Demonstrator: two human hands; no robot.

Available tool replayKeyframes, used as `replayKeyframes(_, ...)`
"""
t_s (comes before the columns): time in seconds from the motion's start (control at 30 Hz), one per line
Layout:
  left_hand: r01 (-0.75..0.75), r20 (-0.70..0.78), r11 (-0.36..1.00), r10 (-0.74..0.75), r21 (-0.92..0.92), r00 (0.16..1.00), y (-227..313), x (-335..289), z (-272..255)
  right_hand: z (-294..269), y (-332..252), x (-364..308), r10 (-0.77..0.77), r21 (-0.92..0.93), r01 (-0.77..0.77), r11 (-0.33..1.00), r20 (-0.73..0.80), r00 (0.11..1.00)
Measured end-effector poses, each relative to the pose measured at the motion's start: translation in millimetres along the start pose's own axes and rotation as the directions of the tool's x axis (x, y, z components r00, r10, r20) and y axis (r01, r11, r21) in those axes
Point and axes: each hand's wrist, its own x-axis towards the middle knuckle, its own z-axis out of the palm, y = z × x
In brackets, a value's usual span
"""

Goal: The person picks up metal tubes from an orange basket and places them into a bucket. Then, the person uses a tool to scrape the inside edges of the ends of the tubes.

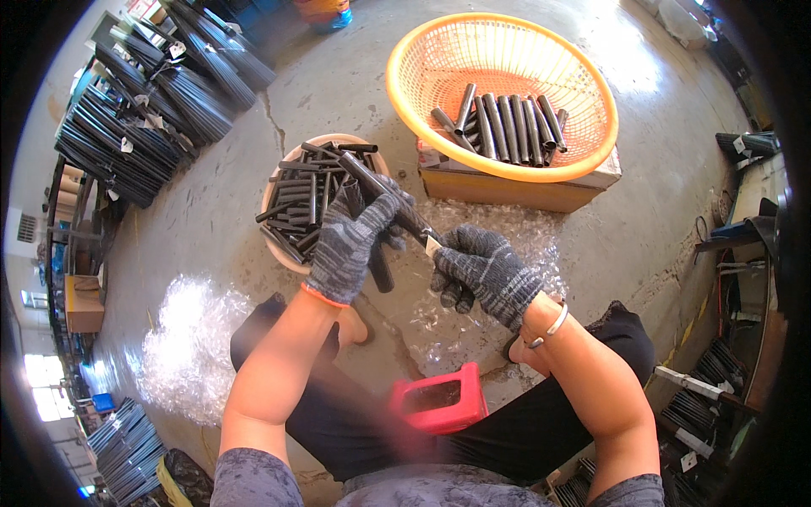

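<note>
Both of my hands wear grey knitted gloves. My left hand (355, 232) is closed around black tubes. One tube (365, 173) slants from upper left toward my right hand, and another tube (382, 277) points down below the palm. My right hand (486, 270) pinches a small white label (432, 246) at the lower end of the slanting tube. Whether its fingers also grip the tube is hidden. Behind my left hand, a pale round basin (269, 241) holds many short black tubes (296, 188) lying in all directions.
An orange mesh basket (604, 148) with black tubes stands tilted on a cardboard box (507, 188), ahead to the right. Clear plastic film (190, 355) lies at left. A red stool (473, 393) is between my legs. Bundled long tubes (127, 135) fill the far left.
</note>
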Motion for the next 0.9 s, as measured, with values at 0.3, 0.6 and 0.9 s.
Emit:
replayKeyframes(0.3, 0.092, -0.094, 0.996, -0.092, -0.010, 0.991, 0, 1, -6, -2, 5, -8, -0.434, -0.288, 0.410, 0.866, -0.025, 0.900)
replayKeyframes(0.6, 0.153, -0.120, 0.986, -0.143, 0.073, 0.982, 5, -2, -3, -3, 6, -6, -0.719, -0.811, 0.561, 0.167, 0.289, 0.632)
replayKeyframes(0.9, 0.161, -0.173, 0.981, -0.142, 0.105, 0.975, 7, -4, 3, 0, 8, -4, -0.673, -0.777, 0.565, 0.277, 0.262, 0.691)
